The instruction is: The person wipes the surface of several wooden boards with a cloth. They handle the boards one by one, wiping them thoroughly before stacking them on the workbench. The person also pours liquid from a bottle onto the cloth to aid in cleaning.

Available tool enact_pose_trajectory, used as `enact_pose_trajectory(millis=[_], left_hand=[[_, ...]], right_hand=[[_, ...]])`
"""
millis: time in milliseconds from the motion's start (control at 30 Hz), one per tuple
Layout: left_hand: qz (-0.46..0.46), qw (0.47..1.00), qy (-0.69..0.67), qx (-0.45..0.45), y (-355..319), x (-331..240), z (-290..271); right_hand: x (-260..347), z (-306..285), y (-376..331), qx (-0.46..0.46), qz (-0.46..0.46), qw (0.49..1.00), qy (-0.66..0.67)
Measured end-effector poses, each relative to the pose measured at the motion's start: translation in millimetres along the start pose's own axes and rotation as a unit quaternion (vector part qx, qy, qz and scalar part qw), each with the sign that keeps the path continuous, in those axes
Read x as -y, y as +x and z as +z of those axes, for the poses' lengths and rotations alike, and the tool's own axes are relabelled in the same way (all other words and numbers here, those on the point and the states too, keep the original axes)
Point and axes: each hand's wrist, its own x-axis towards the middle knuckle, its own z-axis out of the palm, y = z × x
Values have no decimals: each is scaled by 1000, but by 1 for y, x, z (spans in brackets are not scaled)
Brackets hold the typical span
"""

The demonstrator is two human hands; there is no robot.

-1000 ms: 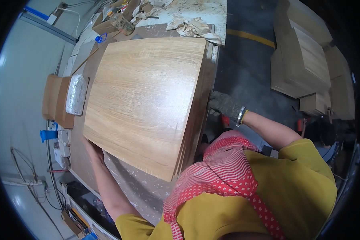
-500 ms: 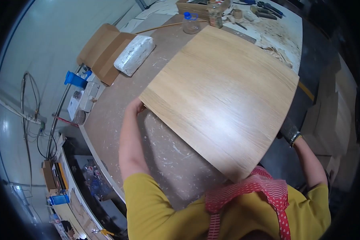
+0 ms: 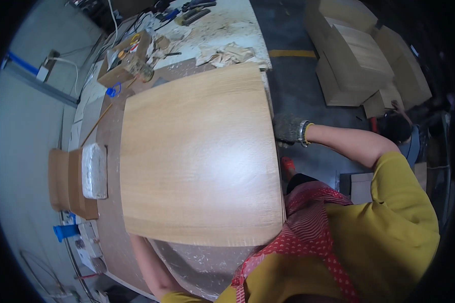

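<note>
A large light-wood panel (image 3: 197, 161) with bowed edges and a glossy face lies over the brown-topped workbench (image 3: 111, 252). My right hand (image 3: 288, 129), in a dark grey work glove, is closed at the panel's right edge, with part of its fingers hidden by the edge. From below, my bare left forearm (image 3: 150, 267) runs up to the panel's near left corner. The panel covers my left hand there, so its fingers do not show. The panel's near right corner is close against my red patterned apron (image 3: 298, 242).
Left of the panel are a white wrapped block (image 3: 94, 170) and an open cardboard box (image 3: 60, 179). Beyond it sit a box of tools (image 3: 111, 70), a clear jar (image 3: 140, 69), a blue-capped bottle (image 3: 114, 90) and crumpled cloth (image 3: 227, 53). Cardboard cartons (image 3: 346, 60) stand on the floor at right.
My view has swung to the right, so the bench and panel appear turned. More of my gloved right hand now shows beside the panel's edge, while my left hand has gone out of sight beneath it.
</note>
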Motion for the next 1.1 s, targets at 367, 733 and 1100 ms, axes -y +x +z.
enact_pose_trajectory(millis=[367,733,1100], left_hand=[[-13,990,-85,-109,-110,63,-12],[-38,950,-200,-239,-249,137,43],[-21,869,-364,-334,-306,155,257]], right_hand=[[25,-40,51,27,-183,963,-197],[76,-77,185,37,-78,991,100],[92,-91,341,76,-343,935,44]])
